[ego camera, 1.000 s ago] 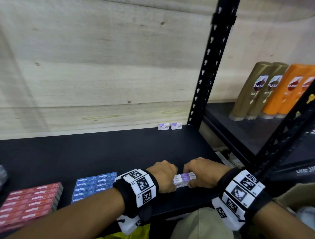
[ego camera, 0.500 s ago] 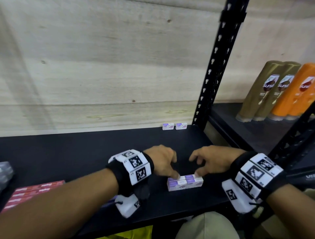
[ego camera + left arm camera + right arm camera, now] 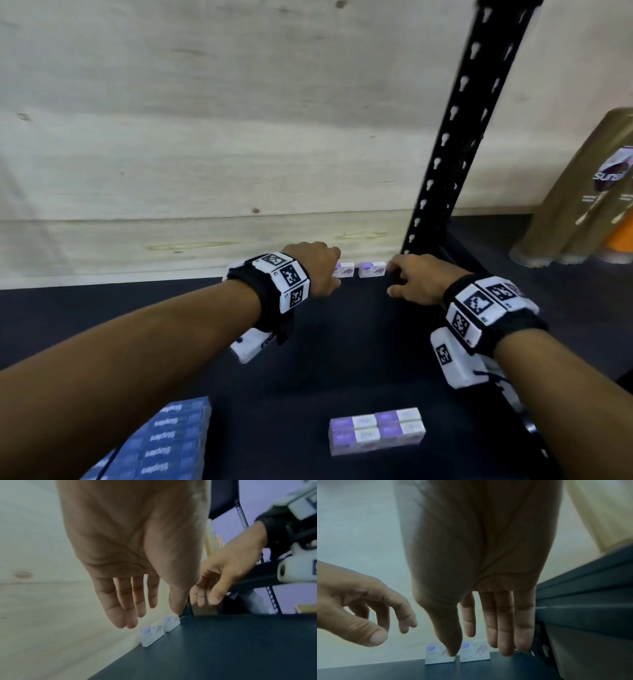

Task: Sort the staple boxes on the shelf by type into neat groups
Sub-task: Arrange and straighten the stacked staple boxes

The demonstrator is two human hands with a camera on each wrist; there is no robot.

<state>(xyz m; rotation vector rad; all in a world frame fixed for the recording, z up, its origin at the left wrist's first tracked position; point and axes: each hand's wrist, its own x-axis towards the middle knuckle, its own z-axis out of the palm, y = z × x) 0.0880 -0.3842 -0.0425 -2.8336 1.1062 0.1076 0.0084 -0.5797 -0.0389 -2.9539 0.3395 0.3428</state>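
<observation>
While both boxes [image 3: 358,269] stand against the wall [image 3: 205,137], left hand [image 3: 317,269] and right hand [image 3: 416,282] hover loose-fingered, empty.

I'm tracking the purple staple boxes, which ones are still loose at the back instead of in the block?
The two small purple boxes standing upright, side by side against the back wall. The left hand and right hand are open beside them; the purple block sits near the front edge.

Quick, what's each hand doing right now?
Left hand: open, fingers relaxed, holding nothing.
Right hand: open, fingers extended, holding nothing.
</observation>
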